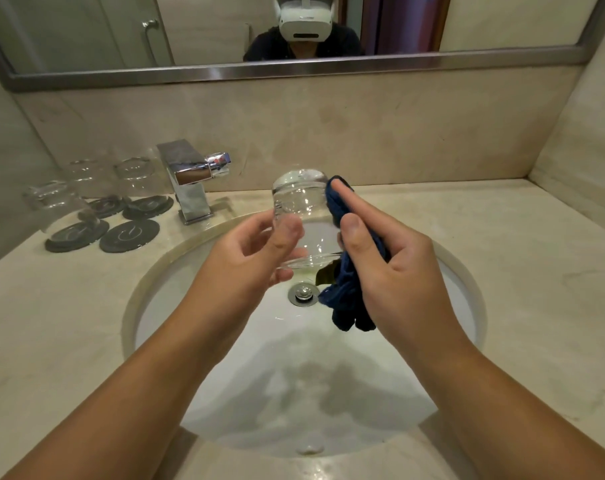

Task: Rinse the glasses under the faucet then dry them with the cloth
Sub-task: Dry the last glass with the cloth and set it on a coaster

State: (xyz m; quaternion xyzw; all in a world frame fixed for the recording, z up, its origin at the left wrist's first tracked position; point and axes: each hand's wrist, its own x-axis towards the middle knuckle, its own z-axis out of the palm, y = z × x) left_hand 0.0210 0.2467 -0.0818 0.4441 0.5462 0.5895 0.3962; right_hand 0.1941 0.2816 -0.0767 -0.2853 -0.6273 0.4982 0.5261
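Observation:
A clear glass [303,206] is held upside down above the white sink [204,271], its thick base pointing up. My left hand [256,251] grips it near the rim from the left. My right hand [387,268] holds a dark blue cloth [346,289] and presses it against the glass's right side, index finger stretched along the cloth. The cloth's loose end hangs down over the basin. The chrome faucet [190,178] stands at the back left with no water running.
Three more clear glasses [56,206] [86,178] [134,178] stand upside down on dark round coasters left of the faucet; one coaster [129,235] is bare. The drain [304,294] lies below the glass. A mirror [294,72] hangs behind on the wall. The marble counter [502,254] extends right.

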